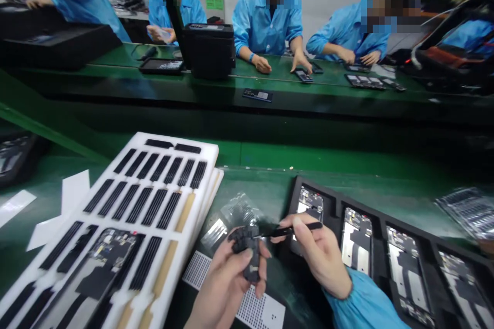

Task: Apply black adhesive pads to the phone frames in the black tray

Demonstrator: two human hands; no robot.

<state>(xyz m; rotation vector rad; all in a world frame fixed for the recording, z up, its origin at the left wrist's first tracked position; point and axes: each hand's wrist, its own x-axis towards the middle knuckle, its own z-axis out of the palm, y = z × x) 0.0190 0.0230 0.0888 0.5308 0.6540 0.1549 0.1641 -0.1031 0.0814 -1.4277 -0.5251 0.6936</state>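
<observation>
My left hand [222, 282] is closed around small black moulded parts [251, 257], held up at the lower middle. Between the fingers of my right hand [322, 259] is a pair of black tweezers [299, 228]; the tips meet the upper right side of the black parts. Whether they grip anything there is too small to tell. Under my left hand lies a white sheet with rows of black dots [266, 311]. Behind that hand is clear plastic film [240, 209]. A white foam tray [210, 153] with rows of black strips stands to the left, an opened phone body [94, 275] resting on it.
On the right, a black tray [337, 216] holds several opened phone bodies [409, 267]. More plastic sheets [469, 211] lie at far right, white papers [75, 190] at far left. Across the green bench, several people in blue coats [266, 15] sit near a black bin [210, 51].
</observation>
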